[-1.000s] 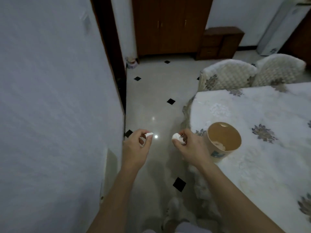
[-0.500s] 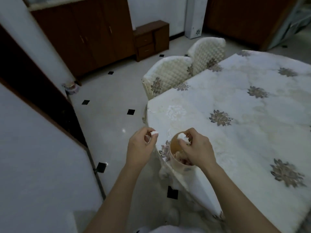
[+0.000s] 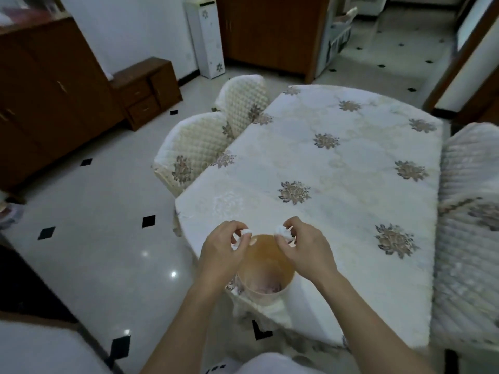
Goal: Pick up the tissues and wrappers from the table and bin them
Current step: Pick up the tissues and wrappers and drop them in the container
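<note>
A small round bin (image 3: 266,290), cream outside and tan inside, stands on the near corner of the table (image 3: 337,184) with some crumpled scraps at its bottom. My left hand (image 3: 221,252) pinches a white tissue piece (image 3: 244,234) over the bin's far left rim. My right hand (image 3: 305,249) pinches a crumpled white tissue (image 3: 282,232) over the far right rim. Both tissue pieces are above the bin's opening, apart from each other.
The table wears a cream cloth with brown flower prints. Two quilted chairs (image 3: 194,149) stand at its left side, another chair (image 3: 469,225) at the right. Wooden cabinets (image 3: 48,90) line the far left; glossy floor tiles (image 3: 94,225) lie to the left.
My view has swung right, from the wall to the table. Both hands have come over the bin's opening, each still pinching its tissue.
</note>
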Motion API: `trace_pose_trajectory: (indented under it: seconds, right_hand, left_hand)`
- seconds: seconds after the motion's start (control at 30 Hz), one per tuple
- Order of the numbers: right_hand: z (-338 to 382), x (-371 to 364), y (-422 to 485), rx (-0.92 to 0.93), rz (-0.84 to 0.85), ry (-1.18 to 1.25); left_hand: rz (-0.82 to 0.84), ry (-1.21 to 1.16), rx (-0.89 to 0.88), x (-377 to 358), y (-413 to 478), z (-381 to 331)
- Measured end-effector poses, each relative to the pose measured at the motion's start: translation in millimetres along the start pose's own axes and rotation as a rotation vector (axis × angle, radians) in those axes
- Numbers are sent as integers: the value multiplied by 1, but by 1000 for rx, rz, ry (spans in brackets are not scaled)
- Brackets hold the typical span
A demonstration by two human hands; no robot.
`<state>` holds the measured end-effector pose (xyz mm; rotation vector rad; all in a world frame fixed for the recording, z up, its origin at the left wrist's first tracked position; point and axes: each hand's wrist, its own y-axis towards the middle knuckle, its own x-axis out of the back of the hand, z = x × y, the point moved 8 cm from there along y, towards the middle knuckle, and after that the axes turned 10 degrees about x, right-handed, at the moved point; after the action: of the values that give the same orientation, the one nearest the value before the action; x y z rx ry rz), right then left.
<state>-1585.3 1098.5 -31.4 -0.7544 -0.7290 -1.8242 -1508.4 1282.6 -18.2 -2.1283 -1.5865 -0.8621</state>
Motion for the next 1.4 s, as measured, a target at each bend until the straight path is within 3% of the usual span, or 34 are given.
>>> trace_pose_trajectory:
  seconds: [0.4,0.57,0.73,1.1,1.4]
  right_hand:
    - [14,-6,-14,-88,-61,-131]
    - [14,-14,-19,-116,-42,-202]
    - [10,-27,-28,-22,33,-440]
    - [10,-9,-27,-34,-81,-414]
    - [32,47,25,89,-162,-445]
  left_hand:
    - [89,176,-309,-11,15,2]
    - [157,210,-328,-23,18,12]
    - [301,339,-297,-41,15,28]
    - [211,391,-376,-43,24,2]
    - [88,461,-448,-20,63,-51]
